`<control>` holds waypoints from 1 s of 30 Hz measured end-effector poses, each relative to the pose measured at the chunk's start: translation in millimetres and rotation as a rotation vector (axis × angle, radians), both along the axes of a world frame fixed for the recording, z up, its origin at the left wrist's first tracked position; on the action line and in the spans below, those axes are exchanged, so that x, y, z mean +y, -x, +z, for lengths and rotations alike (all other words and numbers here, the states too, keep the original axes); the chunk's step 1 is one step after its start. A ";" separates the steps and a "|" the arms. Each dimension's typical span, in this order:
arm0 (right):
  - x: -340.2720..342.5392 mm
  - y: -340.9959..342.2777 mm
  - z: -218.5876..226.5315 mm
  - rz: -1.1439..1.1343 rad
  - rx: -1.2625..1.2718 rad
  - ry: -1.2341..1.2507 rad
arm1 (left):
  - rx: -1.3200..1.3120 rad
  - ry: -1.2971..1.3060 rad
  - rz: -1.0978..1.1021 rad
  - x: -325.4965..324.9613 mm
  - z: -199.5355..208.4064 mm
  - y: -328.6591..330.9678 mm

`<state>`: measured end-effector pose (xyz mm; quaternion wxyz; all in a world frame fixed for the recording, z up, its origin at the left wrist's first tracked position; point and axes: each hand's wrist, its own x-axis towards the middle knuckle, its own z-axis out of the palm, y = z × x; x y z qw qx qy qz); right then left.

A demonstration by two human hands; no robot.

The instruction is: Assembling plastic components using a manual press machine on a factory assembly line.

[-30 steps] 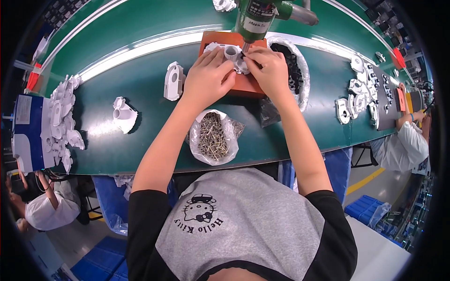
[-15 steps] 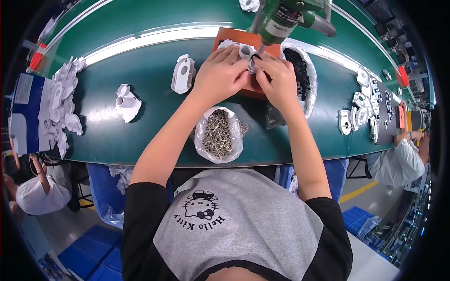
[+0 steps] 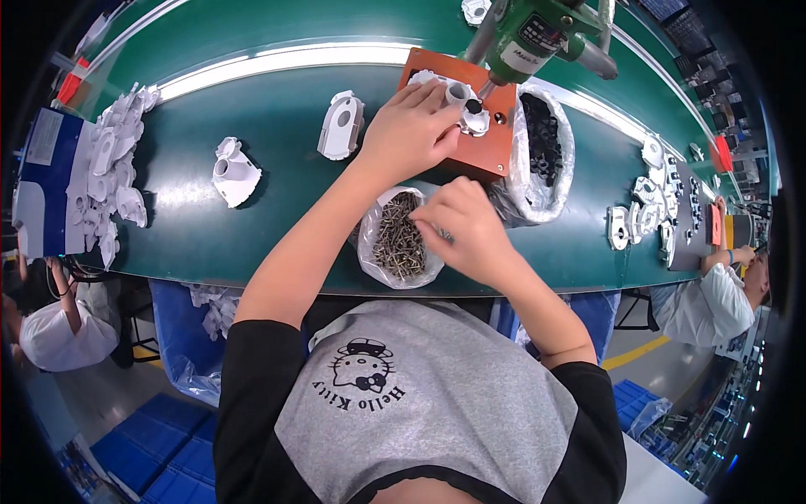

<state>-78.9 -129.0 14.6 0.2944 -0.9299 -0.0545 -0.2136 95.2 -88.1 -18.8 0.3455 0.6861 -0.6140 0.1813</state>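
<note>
My left hand point(image 3: 410, 133) rests over a white plastic housing point(image 3: 475, 125), its fingers curled on the part's left side. The housing lies on an orange fixture block point(image 3: 480, 158), and a round black piece point(image 3: 473, 107) sits on it. Just above that piece is the tip of a green drill-like machine point(image 3: 529, 46). My right hand point(image 3: 463, 225) is at the right side of a clear plastic bag point(image 3: 369, 262) of metal screws point(image 3: 398, 245). Its thumb and fingertips are pinched together at the screws; whatever is between them is too small to make out.
Two loose white housings, one nearer point(image 3: 340, 126) and one farther left point(image 3: 235, 175), lie on the green table. A bag of black parts point(image 3: 541, 139) stands right of the fixture. White parts pile up at the left point(image 3: 105, 176) and right point(image 3: 646, 197). Other people sit on both sides.
My right hand has left the housing and come down to the screws. My left hand remains on the housing. The black piece and drill tip now show more fully.
</note>
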 end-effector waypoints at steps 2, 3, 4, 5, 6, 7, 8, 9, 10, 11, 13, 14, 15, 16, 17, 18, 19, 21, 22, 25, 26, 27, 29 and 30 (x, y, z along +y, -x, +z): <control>5.0 -1.0 -5.4 0.015 0.006 0.021 | -0.015 0.024 0.003 0.7 1.4 0.5; 5.9 -1.0 -7.7 0.017 0.017 0.044 | -0.015 0.025 0.003 0.4 1.6 1.2; 6.4 -2.1 -8.9 0.022 0.027 0.068 | -0.008 0.016 -0.001 0.0 1.5 0.8; 7.1 -2.1 -6.8 0.026 0.026 0.069 | -0.001 0.008 -0.004 -0.2 1.5 0.4; 8.4 -1.1 -3.1 0.018 0.043 0.062 | -0.002 0.008 -0.001 0.0 2.3 0.3; 9.5 0.4 -1.4 0.011 0.061 0.055 | -0.003 0.007 -0.006 0.3 2.8 1.1; 10.3 1.6 -2.1 0.014 0.061 0.055 | -0.004 0.005 -0.012 0.8 3.0 1.3; 11.0 2.7 -3.4 0.030 0.053 0.054 | -0.004 0.004 -0.009 1.1 2.2 0.6; 11.4 4.3 -4.4 0.041 0.047 0.054 | -0.001 0.003 -0.005 0.4 1.2 0.8; 11.7 5.3 -5.5 0.039 0.048 0.054 | 0.002 0.001 -0.001 -0.1 0.5 1.0; 12.8 5.8 -7.5 0.043 0.050 0.103 | -0.005 0.006 0.000 -0.1 1.0 0.8; 13.5 5.9 -8.0 0.040 0.049 0.102 | -0.013 0.011 0.003 -0.1 1.4 0.5; 14.4 5.9 -8.5 0.040 0.051 0.123 | -0.014 0.011 0.001 -0.1 1.6 0.8; 14.9 5.8 -8.6 0.041 0.052 0.144 | -0.012 0.013 0.004 0.2 1.9 1.2; 15.3 6.0 -8.4 0.040 0.051 0.144 | -0.010 0.016 0.008 0.5 2.2 1.7; 15.8 6.2 -8.2 0.038 0.057 0.153 | -0.011 0.016 0.007 0.6 2.5 2.4; 16.2 6.2 -7.9 0.036 0.062 0.163 | -0.011 0.013 0.011 0.7 2.8 2.7; 17.1 6.5 -6.5 0.040 0.066 0.183 | -0.013 0.010 0.013 0.0 2.8 2.3; 17.6 6.9 -6.3 0.045 0.072 0.201 | -0.012 0.017 0.012 -0.2 1.8 2.3; 17.8 6.4 -6.8 0.057 0.070 0.208 | -0.015 0.026 0.008 -0.2 1.5 1.8; 17.6 6.2 -6.5 0.056 0.070 0.207 | -0.018 0.029 0.005 -0.2 1.7 1.5; 17.4 5.9 -5.9 0.064 0.085 0.214 | -0.019 0.029 0.004 -0.1 1.6 1.5; 17.0 5.5 -5.5 0.073 0.101 0.221 | -0.013 0.019 0.005 0.3 1.5 1.5; 16.9 5.4 -5.5 0.076 0.099 0.225 | -0.014 0.019 0.006 0.3 1.5 1.7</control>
